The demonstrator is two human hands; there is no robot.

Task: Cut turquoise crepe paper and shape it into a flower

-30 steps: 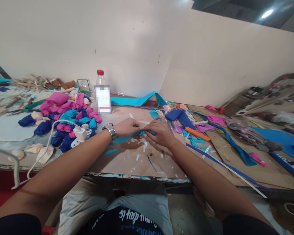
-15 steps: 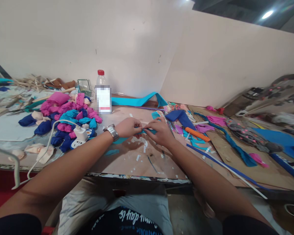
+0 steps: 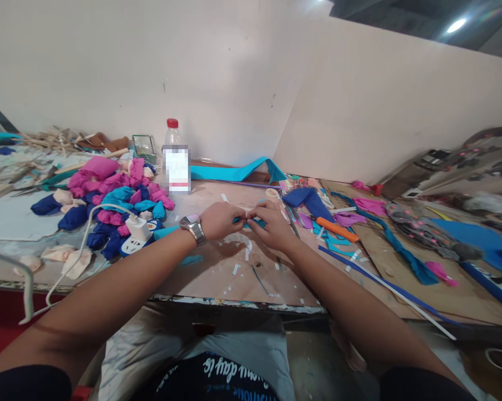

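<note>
Fingertips almost touching, both hands meet above the middle of the worktable (image 3: 217,278). My left hand (image 3: 222,220), with a metal watch (image 3: 194,228) at its wrist, pinches one side of a small teal-blue cloth piece (image 3: 249,224). The other side is pinched by my right hand (image 3: 272,224). Fingers cover most of that piece. A light-blue strip (image 3: 165,233) lies beside my left wrist, and a smaller blue scrap (image 3: 191,260) lies below it.
Pink, navy and blue cloth bundles (image 3: 117,195) are heaped at left by a power strip (image 3: 133,244) with a white charger (image 3: 137,226). Behind stands a red-capped bottle (image 3: 173,133). At right lie an orange cutter (image 3: 336,229), cloth scraps and a long white strip (image 3: 405,296).
My left hand has turned slightly, its fingers more curled, and the watch has shifted a little right. My right fingers have bunched closer around the cloth piece.
</note>
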